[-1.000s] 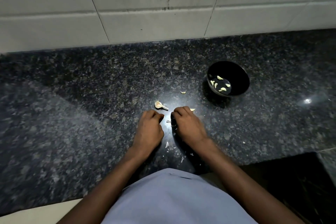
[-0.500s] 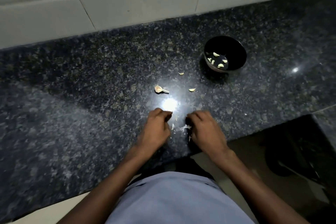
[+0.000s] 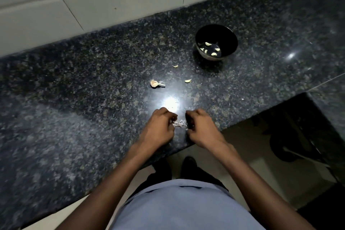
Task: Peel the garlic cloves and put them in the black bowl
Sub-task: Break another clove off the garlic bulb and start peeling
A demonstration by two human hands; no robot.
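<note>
Both hands are held close together over the near edge of the counter [image 3: 78, 84], fingers curled inward. The left hand [image 3: 158, 129] is seen pinching one end of a papery scrap of garlic skin [image 3: 180, 123]; the right hand [image 3: 202, 127] is curled just beside the other end, but whether a clove or only skin is gripped there cannot be told, since the fingertips are hidden.

Because the peeling is done right at the counter's lip, a clove squeezed free of its skin could be shot off the edge onto the floor. A slippery peeled clove may also be dropped on the way across.

Farther out, a garlic remnant with its stem [image 3: 155, 83] and two small pale cloves [image 3: 188, 80] [image 3: 175, 65] are left loose on the dark speckled stone, where they could be overlooked or swept aside with the skins. The black bowl [image 3: 229, 33], well apart toward the wall, already holds several peeled cloves [image 3: 207, 43]. Glare from a lamp reflected just ahead of the hands may hide skin fragments still clinging to a clove.
</note>
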